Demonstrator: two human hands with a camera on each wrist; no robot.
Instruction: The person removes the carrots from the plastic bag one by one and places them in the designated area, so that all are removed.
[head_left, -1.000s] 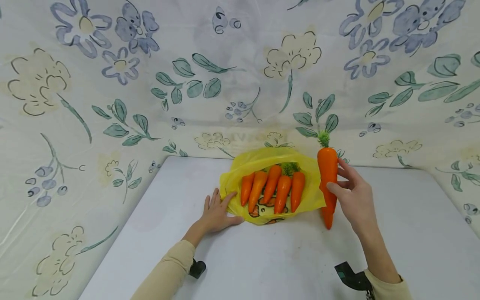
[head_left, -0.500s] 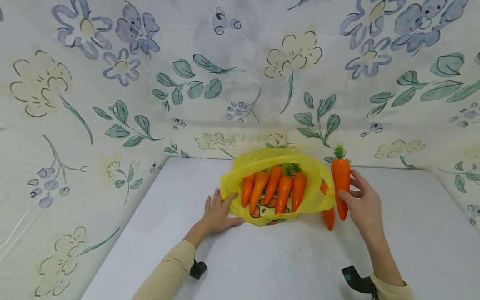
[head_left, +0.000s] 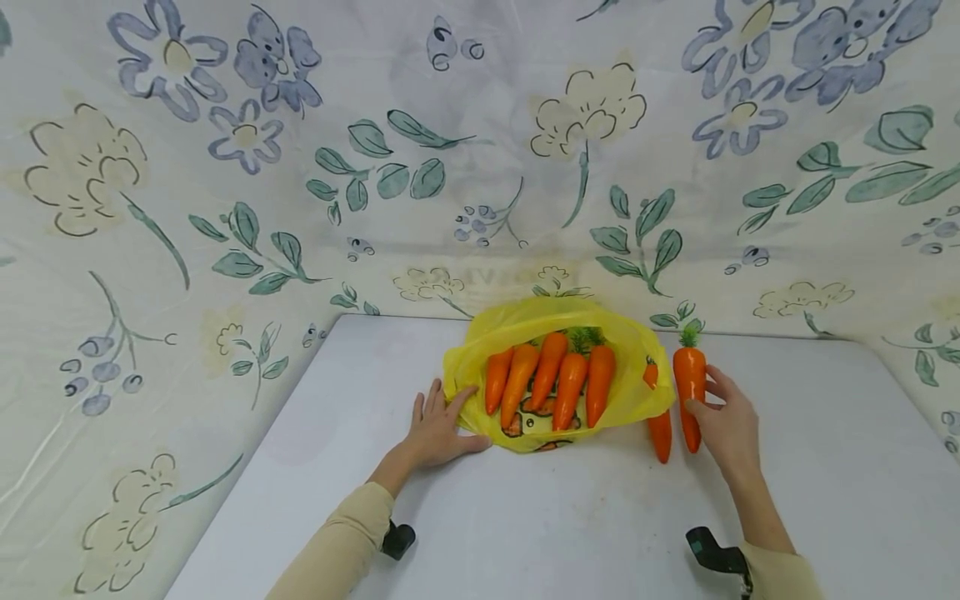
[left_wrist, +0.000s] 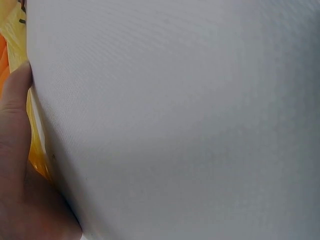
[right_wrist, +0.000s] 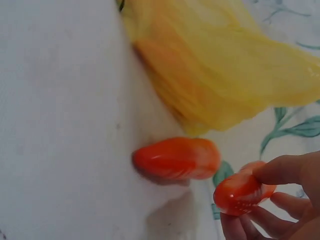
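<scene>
A yellow plastic bag [head_left: 525, 315] lies with its mouth toward me, and several orange carrots [head_left: 571, 390] with green tops show inside. My left hand [head_left: 435, 432] rests with spread fingers at the bag's left edge. In the left wrist view its thumb [left_wrist: 16, 92] lies against the yellow plastic. Right of the bag, my right hand [head_left: 729, 423] pinches a carrot [head_left: 690, 375] between thumb and fingers, its green top up and its tip down. Another carrot [head_left: 661, 437] lies beside it, partly covered by the bag's right edge. The right wrist view shows both carrots tip first.
Everything lies on a white table [head_left: 525, 517]. A floral-patterned sheet [head_left: 480, 167] rises behind its back edge. Black wrist-worn devices [head_left: 397, 540] sit at both sleeves.
My right hand has moved the carrot to the right and lowered it. The carrot behind it has come into view, and the bag's right edge has spread rightward. The left hand stays in place.
</scene>
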